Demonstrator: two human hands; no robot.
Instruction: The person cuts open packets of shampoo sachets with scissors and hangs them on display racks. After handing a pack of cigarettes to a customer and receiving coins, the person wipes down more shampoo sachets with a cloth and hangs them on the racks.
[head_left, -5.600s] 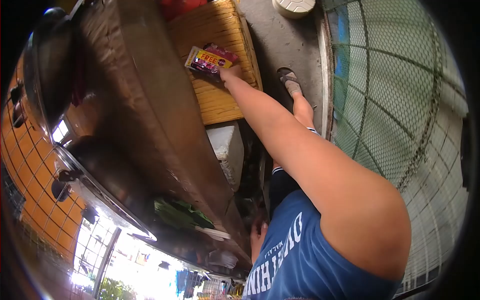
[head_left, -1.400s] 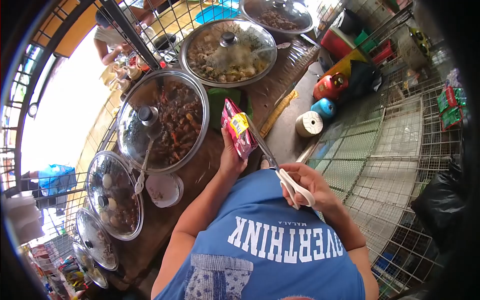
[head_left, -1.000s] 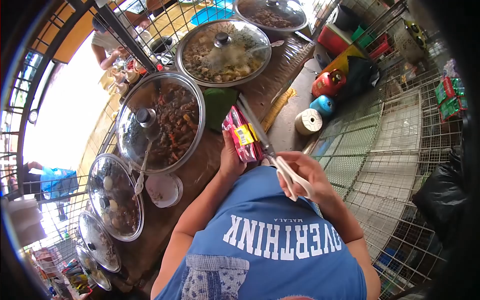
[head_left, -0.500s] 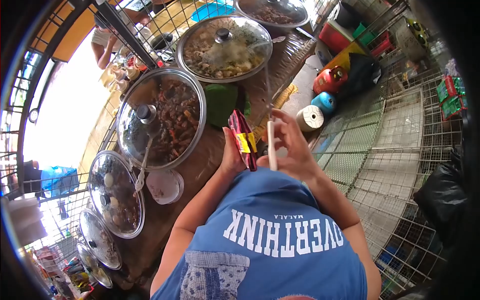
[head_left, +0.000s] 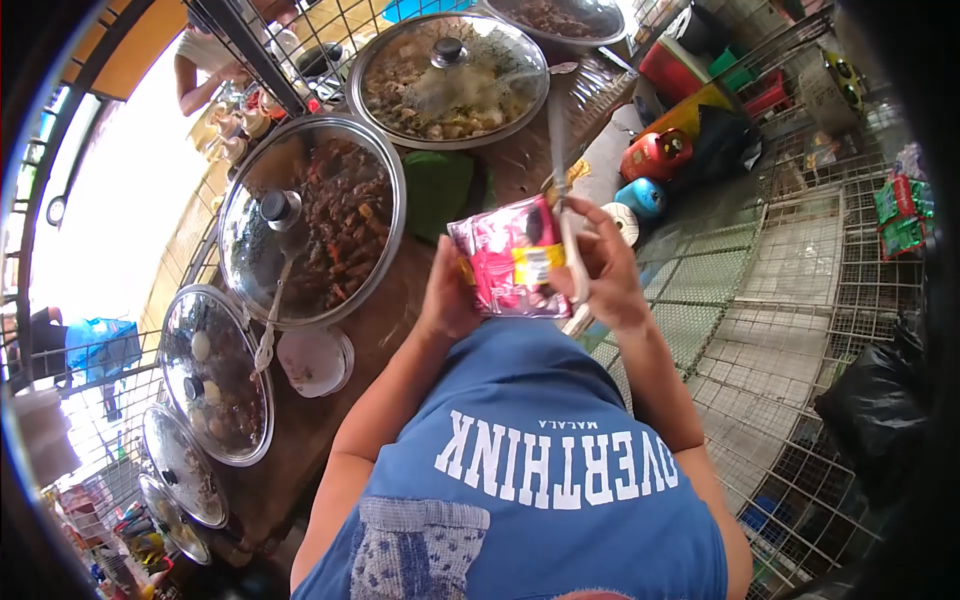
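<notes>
In front of my chest, my left hand grips a shiny pink packet by its left side. A yellow band with a barcode crosses the packet's right part. The fingers of my right hand are closed around the white handle of a knife; its blade points away from me, toward the table. Knife handle and fingertips overlap the packet's right edge. Beyond my hands, a dark green sheet lies on the brown table.
Along the table stand large pans under glass lids, one with dark meat stew, another with pale meat and greens. White plates sit nearby. At right are a red tank, wire mesh and a black bag. A person is beyond the mesh.
The packet has turned from edge-on to showing its broad face. My right hand and the knife have come against its right side. The view has shifted slightly.
</notes>
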